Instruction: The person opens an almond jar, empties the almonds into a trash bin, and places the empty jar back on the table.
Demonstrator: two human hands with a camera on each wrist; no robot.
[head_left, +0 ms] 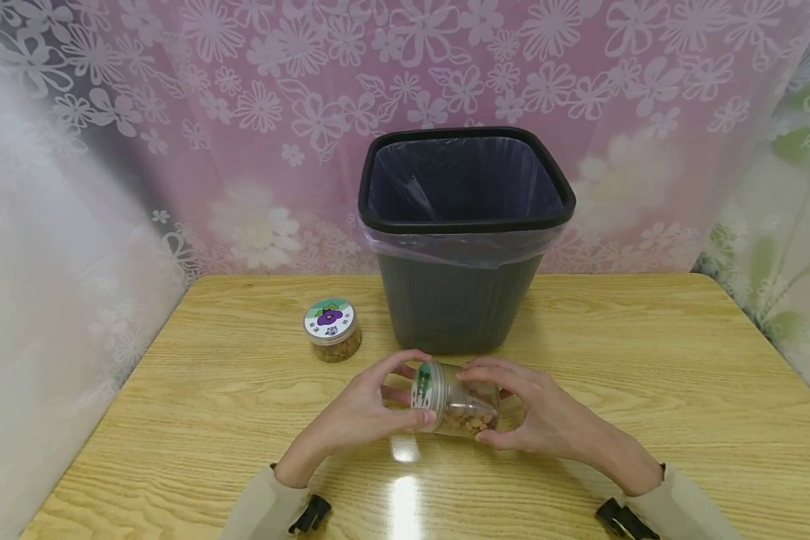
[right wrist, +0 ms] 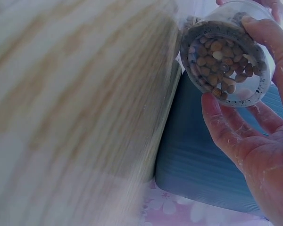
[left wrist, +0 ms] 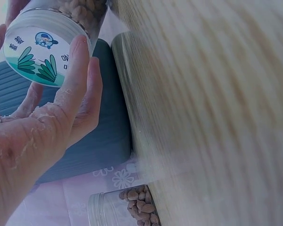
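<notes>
A clear plastic jar (head_left: 469, 405) of brown nuts or seeds is tipped on its side between both hands, its lid pointing left. My left hand (head_left: 364, 405) grips it by the lid, thumb low and fingers over the top. Around the other end curls my right hand (head_left: 540, 405), thumb near the base. The lid label (left wrist: 40, 56) is white and green with leaf drawings. Through the round base (right wrist: 226, 68), the contents lie heaped to one side. A second jar (head_left: 334, 349), its label showing a purple fruit, stands upright to the left.
Just behind the hands a dark grey bin (head_left: 455, 300) with a black rim and a plastic liner stands on the wooden table (head_left: 243, 420). Behind the table hangs a pink floral curtain (head_left: 277, 150).
</notes>
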